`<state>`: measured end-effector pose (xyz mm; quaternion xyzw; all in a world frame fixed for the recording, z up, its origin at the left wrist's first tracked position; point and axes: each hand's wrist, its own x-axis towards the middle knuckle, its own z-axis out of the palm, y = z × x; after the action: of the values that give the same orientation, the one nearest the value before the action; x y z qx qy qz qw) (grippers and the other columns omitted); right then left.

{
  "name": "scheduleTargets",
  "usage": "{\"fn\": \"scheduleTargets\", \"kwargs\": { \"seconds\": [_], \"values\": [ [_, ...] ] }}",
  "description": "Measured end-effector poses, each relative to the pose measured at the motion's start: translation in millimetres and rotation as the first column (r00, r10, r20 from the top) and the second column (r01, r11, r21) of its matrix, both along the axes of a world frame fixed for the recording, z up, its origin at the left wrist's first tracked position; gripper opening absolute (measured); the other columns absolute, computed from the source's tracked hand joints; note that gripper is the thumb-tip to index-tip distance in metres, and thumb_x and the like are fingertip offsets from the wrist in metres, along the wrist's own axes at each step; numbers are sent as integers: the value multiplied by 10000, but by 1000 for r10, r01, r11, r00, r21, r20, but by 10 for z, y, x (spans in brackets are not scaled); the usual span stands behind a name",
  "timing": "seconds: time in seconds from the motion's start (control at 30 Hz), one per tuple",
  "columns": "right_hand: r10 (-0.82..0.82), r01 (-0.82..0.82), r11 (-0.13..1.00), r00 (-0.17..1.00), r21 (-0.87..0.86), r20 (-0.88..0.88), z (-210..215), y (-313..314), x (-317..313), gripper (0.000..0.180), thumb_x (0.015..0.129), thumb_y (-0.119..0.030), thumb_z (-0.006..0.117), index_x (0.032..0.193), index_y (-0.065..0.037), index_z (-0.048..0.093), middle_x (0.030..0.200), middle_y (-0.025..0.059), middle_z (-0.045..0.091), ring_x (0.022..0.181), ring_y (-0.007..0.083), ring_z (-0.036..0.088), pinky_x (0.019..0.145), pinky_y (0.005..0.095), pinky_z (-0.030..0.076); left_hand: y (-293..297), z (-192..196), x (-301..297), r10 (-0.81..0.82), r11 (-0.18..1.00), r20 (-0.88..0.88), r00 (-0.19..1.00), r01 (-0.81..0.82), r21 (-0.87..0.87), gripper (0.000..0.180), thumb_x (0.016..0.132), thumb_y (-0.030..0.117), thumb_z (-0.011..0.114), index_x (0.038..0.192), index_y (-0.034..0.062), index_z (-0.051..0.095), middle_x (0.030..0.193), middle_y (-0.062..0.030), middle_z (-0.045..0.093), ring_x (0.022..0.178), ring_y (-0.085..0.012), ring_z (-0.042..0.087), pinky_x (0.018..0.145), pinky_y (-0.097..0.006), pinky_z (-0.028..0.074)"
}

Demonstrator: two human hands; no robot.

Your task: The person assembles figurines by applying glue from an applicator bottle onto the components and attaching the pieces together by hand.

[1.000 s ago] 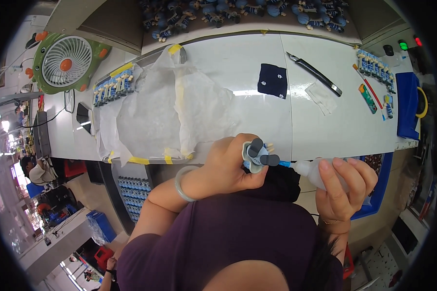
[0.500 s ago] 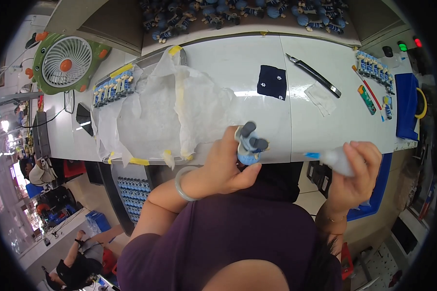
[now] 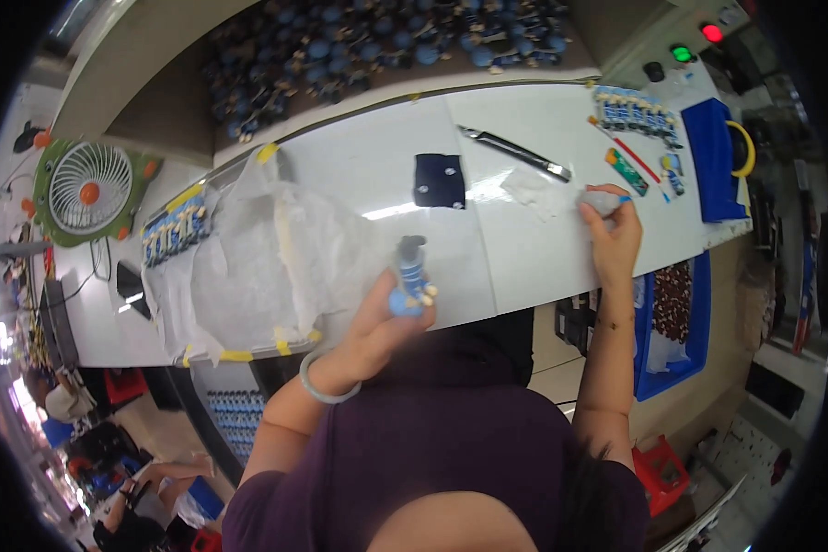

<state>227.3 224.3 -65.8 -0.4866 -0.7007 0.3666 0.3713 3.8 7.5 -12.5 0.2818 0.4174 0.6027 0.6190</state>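
Note:
A small figurine (image 3: 412,274) with a blue head, striped blue body and dark feet is pinched in my left hand (image 3: 377,327), above the table's near edge. It hangs head toward me, feet pointing away, slightly blurred. My right hand (image 3: 616,241) is closed round a small whitish squeeze bottle (image 3: 600,202), its blue tip pointing right. That hand is over the right part of the table, beside a crumpled white tissue (image 3: 530,191) and a green and orange tube-like item (image 3: 626,172). A dark blue cloth square (image 3: 440,181) lies between the two hands, farther back.
A black cutter knife (image 3: 515,152) lies behind the tissue. Rows of figurines stand at right (image 3: 637,112) and left (image 3: 176,228). White sheeting (image 3: 248,267) covers the left tabletop. A green fan (image 3: 92,191), a blue box (image 3: 711,166) and a shelf heaped with figurines (image 3: 386,46) surround it.
My right hand has carried the bottle away from me onto the tabletop side, and its tip has swung from left to right. The figurine has been tilted in my left hand. The view has shifted.

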Motion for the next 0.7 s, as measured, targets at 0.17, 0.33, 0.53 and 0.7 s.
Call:
{"fn": "scheduleTargets", "kwargs": {
  "seconds": [0.17,0.33,0.53,0.7],
  "values": [
    [116,-123,992,983,38,141,314,88,5,322,707,40,528,1015,-49,565,933,70,607,842,149,557,718,232,423,-74,-64,-90,-36,998,38,999,34,50,340,764,158,495,1056,20,389,804,-27,438,666,-85,367,610,-223,327],
    [-155,-122,872,850,474,504,257,517,246,289,769,-16,530,1057,-30,557,966,126,581,916,275,546,814,339,418,-87,-47,-44,25,999,-243,970,-15,41,329,790,261,507,989,14,416,756,-11,463,653,-87,403,597,-230,359],
    [-100,-178,901,802,395,589,184,561,313,252,824,-75,506,1061,9,529,974,157,565,901,318,527,819,341,409,-25,4,2,56,992,-384,922,-8,125,338,801,313,481,900,2,392,668,-61,503,580,-128,457,538,-271,387],
    [-70,73,997,985,16,-155,254,266,314,227,915,-192,407,919,-11,545,749,19,513,543,38,409,488,178,322,-69,-36,-43,47,996,-466,883,-4,93,297,778,248,482,899,-11,400,669,-80,511,583,-159,480,545,-277,392]
  ]
}}
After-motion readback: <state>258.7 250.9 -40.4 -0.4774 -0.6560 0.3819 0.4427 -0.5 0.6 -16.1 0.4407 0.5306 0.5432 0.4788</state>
